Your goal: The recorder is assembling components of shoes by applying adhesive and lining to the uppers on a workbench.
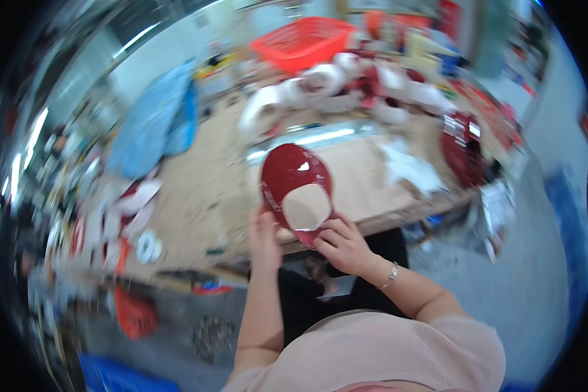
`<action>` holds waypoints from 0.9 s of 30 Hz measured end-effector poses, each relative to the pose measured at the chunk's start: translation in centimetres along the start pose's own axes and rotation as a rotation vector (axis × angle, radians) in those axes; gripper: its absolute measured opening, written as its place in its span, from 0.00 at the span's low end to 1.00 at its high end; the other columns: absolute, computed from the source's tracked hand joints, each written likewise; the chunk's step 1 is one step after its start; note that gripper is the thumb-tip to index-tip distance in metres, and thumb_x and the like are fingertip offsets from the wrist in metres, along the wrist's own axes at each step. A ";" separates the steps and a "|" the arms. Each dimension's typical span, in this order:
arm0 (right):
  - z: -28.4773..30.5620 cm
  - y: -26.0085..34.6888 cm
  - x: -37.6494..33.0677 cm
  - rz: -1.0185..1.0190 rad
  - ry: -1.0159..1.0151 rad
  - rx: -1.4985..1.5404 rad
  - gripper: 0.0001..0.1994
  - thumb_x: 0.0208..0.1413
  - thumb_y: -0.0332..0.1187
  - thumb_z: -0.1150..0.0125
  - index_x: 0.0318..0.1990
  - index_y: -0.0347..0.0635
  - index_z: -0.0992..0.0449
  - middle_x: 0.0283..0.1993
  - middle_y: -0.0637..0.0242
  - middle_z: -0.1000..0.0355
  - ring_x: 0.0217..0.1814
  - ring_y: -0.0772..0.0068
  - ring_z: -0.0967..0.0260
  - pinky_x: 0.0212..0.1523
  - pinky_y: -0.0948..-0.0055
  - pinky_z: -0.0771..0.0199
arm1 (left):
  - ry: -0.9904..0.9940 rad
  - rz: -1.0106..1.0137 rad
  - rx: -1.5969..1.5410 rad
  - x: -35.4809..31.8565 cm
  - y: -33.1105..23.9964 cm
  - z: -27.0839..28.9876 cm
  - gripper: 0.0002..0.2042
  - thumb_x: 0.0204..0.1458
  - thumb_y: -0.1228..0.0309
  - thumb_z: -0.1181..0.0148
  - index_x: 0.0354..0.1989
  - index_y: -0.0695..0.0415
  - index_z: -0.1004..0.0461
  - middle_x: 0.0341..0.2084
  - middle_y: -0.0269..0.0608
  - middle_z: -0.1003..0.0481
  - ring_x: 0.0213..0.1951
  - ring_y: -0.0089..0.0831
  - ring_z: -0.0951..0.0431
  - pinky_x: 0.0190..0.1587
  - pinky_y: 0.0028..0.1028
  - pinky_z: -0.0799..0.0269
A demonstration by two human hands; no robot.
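A glossy dark red plastic panel [293, 168] with a large oval cut-out is held upright over the near edge of a wooden workbench [202, 196]. My left hand [264, 236] grips its lower left edge. My right hand [342, 244], with a bracelet at the wrist, grips the lower right edge. Through the cut-out the bench top shows. The picture is blurred by motion.
Behind the panel lie several white and red moulded parts [346, 85] and a red plastic basket [304, 40]. A stack of dark red parts [462, 147] stands at the right. Blue cloth [157, 124] lies at the left, and small parts [127, 222] sit at the bench's left end.
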State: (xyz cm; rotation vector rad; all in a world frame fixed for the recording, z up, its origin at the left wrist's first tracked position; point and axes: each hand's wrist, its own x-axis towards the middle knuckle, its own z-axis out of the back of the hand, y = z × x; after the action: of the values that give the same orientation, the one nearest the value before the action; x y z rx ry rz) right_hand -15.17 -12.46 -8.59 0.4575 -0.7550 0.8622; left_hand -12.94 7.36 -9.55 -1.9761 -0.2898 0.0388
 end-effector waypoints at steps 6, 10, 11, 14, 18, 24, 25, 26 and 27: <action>9.3 -6.3 -7.2 -0.323 -0.265 -0.382 0.13 0.42 0.24 0.41 0.39 0.41 0.24 0.32 0.66 0.33 0.43 0.60 0.36 0.51 0.57 0.36 | 0.038 -0.765 1.216 0.0 1.5 1.5 0.18 0.54 0.65 0.42 0.51 0.60 0.30 0.44 0.45 0.28 0.43 0.40 0.27 0.48 0.36 0.32; 16.5 -9.5 -12.2 -0.533 -0.268 -0.692 0.09 0.45 0.23 0.39 0.37 0.39 0.27 0.34 0.61 0.32 0.46 0.54 0.36 0.48 0.60 0.36 | 0.123 -0.866 1.372 -0.2 2.3 1.0 0.12 0.50 0.69 0.41 0.43 0.56 0.26 0.40 0.42 0.25 0.42 0.44 0.27 0.46 0.39 0.32; 17.1 -10.5 -13.4 -0.544 -0.245 -0.697 0.10 0.46 0.23 0.39 0.37 0.39 0.27 0.35 0.60 0.32 0.46 0.53 0.37 0.48 0.59 0.35 | 0.111 -0.883 1.383 -0.3 2.2 1.0 0.11 0.50 0.70 0.42 0.42 0.56 0.25 0.39 0.40 0.24 0.42 0.43 0.26 0.46 0.38 0.32; 16.9 -14.2 -16.5 -0.589 -0.122 -0.572 0.11 0.46 0.22 0.40 0.39 0.38 0.28 0.45 0.57 0.33 0.56 0.49 0.40 0.58 0.56 0.39 | 0.058 -0.899 1.394 -0.2 1.9 0.7 0.08 0.50 0.71 0.43 0.39 0.54 0.24 0.37 0.37 0.24 0.41 0.40 0.26 0.45 0.37 0.31; 16.8 -20.4 -19.6 -0.625 -0.276 -0.565 0.17 0.51 0.22 0.47 0.50 0.40 0.36 0.63 0.48 0.45 0.67 0.46 0.50 0.67 0.55 0.52 | 0.088 -0.861 1.338 -0.1 2.1 0.2 0.07 0.49 0.69 0.44 0.36 0.52 0.25 0.37 0.34 0.24 0.43 0.35 0.25 0.43 0.34 0.31; 11.5 -19.3 -14.0 -0.504 -0.410 -0.869 0.22 0.55 0.31 0.40 0.56 0.36 0.35 0.62 0.48 0.40 0.66 0.47 0.46 0.64 0.53 0.47 | 0.041 -0.902 1.267 -1.0 2.0 1.2 0.08 0.48 0.70 0.42 0.38 0.53 0.26 0.39 0.33 0.25 0.45 0.33 0.26 0.45 0.33 0.31; 9.8 -17.1 -12.3 -0.477 -0.390 -0.849 0.21 0.56 0.32 0.40 0.56 0.36 0.35 0.62 0.49 0.40 0.65 0.47 0.46 0.64 0.53 0.47 | 0.045 -0.895 1.242 -1.1 1.8 1.4 0.08 0.48 0.70 0.41 0.38 0.53 0.26 0.40 0.32 0.25 0.45 0.32 0.26 0.45 0.32 0.31; 8.3 -14.9 -10.6 -0.357 -0.406 -0.714 0.20 0.57 0.33 0.41 0.55 0.34 0.34 0.62 0.49 0.40 0.65 0.47 0.46 0.63 0.52 0.47 | 0.059 -0.893 1.209 -1.2 1.6 1.3 0.08 0.48 0.70 0.41 0.38 0.54 0.26 0.40 0.32 0.25 0.46 0.32 0.26 0.46 0.32 0.31; 6.5 -12.9 -9.6 -0.285 -0.373 -0.635 0.18 0.57 0.33 0.41 0.53 0.36 0.32 0.60 0.49 0.39 0.65 0.47 0.46 0.62 0.51 0.47 | 0.082 -0.879 1.135 -1.3 1.0 1.1 0.08 0.50 0.70 0.41 0.38 0.55 0.23 0.37 0.36 0.23 0.40 0.36 0.23 0.45 0.31 0.29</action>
State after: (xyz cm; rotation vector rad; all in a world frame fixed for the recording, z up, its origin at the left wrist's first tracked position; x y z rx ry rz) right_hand -11.42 -28.97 -12.32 0.1455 -1.2183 0.2384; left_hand -14.16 7.66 -11.07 -0.6227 -0.8377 -0.3657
